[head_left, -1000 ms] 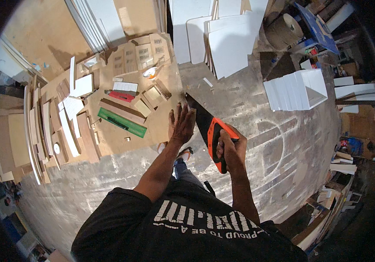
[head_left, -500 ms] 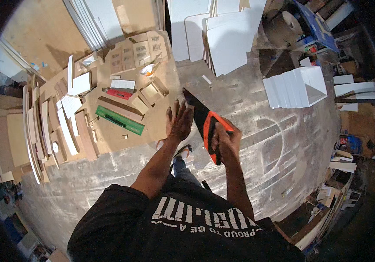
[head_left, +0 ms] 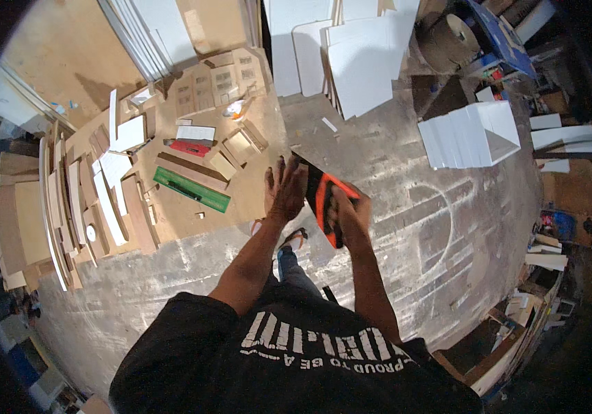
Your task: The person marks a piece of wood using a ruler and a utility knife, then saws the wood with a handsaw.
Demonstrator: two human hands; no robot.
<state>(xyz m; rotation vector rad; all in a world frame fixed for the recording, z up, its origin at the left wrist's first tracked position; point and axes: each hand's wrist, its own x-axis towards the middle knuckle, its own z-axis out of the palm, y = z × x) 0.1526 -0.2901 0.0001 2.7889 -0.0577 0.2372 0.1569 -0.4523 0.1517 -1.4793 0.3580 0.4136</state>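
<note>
My right hand (head_left: 348, 214) is closed round the orange-and-black handle of a hand saw (head_left: 318, 181). The saw's dark blade slants up and left, past the right edge of the wooden tabletop (head_left: 241, 210). Flat on that edge, with fingers stretched out, lies my left hand (head_left: 285, 188), right beside the blade. Whatever piece lies under the left palm is mostly hidden. To its left on the table are a green tool tray (head_left: 191, 190), a brown wood strip (head_left: 194, 170), a red tool (head_left: 187, 148) and a small wooden frame (head_left: 243, 146).
Long wood strips and white pieces (head_left: 108, 207) crowd the table's left side. White panels (head_left: 359, 65) lean at the back. A white box-like stack (head_left: 468, 136) stands on the floor (head_left: 406, 228) to the right, near a large spool (head_left: 448, 43). A crate (head_left: 496, 345) sits lower right.
My right hand and the saw have shifted up and slightly left, the blade sliding further along the table edge. My left hand stays nearly in place.
</note>
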